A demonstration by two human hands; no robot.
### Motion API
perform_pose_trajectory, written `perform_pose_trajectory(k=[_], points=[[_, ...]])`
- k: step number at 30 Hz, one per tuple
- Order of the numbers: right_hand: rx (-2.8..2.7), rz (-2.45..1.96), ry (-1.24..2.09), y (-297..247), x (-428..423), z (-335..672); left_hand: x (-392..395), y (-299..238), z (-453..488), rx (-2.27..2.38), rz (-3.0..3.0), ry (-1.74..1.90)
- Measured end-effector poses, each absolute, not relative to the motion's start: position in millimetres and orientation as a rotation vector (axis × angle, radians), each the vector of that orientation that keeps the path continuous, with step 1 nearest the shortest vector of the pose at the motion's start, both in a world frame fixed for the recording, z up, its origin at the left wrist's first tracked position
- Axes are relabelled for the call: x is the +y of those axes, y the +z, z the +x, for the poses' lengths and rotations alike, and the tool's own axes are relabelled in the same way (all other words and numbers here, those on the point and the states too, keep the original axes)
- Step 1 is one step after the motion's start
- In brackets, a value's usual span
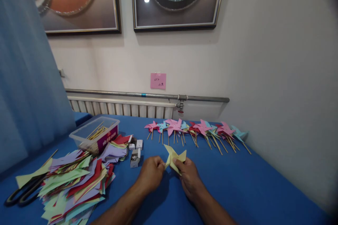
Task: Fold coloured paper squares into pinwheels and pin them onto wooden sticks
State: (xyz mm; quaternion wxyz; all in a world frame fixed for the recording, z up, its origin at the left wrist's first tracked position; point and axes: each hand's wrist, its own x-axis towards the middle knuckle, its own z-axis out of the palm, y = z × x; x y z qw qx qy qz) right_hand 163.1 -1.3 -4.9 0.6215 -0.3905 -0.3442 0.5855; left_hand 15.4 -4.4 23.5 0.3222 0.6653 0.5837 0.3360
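Right of the tub [108, 136] and nearer the person, the right hand [189, 178] pinched the yellow pinwheel [172, 154], thumb close to its middle. The left hand [152, 172] was curled closed beside one blade; I couldn't tell what it gripped. The step looked like keeping the folds gathered, which seemed to want steady thumb pressure at the centre, every tip lined up there, and blades left puffed rather than creased. Other pinwheels [174, 125] lay right of the tub, paper [71, 186] before it.
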Motion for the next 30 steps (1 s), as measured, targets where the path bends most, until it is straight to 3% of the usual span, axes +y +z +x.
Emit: perform_pose_trajectory(k=[30], points=[[-0.733, -0.917, 1.305, -3.6, -0.3, 162.9, -7.5, 19.7, 18.4, 1.563, 1.838, 0.909]])
